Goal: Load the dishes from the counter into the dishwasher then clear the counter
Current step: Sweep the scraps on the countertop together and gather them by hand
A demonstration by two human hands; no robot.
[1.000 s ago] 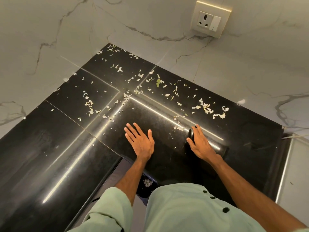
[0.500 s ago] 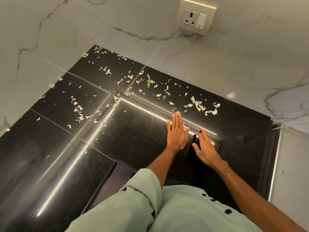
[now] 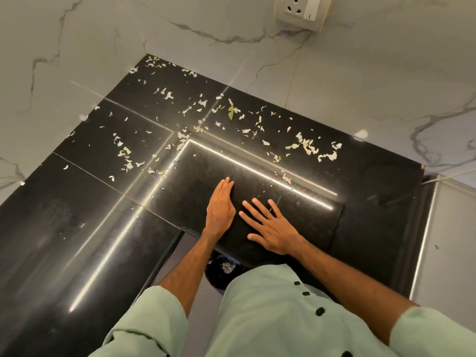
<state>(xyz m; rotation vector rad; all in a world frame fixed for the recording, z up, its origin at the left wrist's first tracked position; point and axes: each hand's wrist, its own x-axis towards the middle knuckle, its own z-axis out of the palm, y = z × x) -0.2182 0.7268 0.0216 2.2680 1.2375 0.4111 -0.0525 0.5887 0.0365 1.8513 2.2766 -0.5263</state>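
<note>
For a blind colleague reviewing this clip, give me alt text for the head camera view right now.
Two bare hands rest on a glossy black corner counter: the left hand, fingers together, beside the right hand, fingers spread. Pale scraps and one green leaf litter the counter toward the marble wall.

Black polished counter (image 3: pixel 77 228), L-shaped, set into a corner, with thin seams across the slabs and bright strip-light reflections along both legs. Pale torn scraps (image 3: pixel 306 146) lie scattered over the back part, thickest round the inner corner and toward the right rear, with one small green leaf bit (image 3: pixel 231 112) among them near the back wall. Near the front edge the left hand (image 3: pixel 220 207) lies on the counter with fingers straight and together, and the right hand (image 3: pixel 273 228) lies flat just beside it, fingers spread.
</note>
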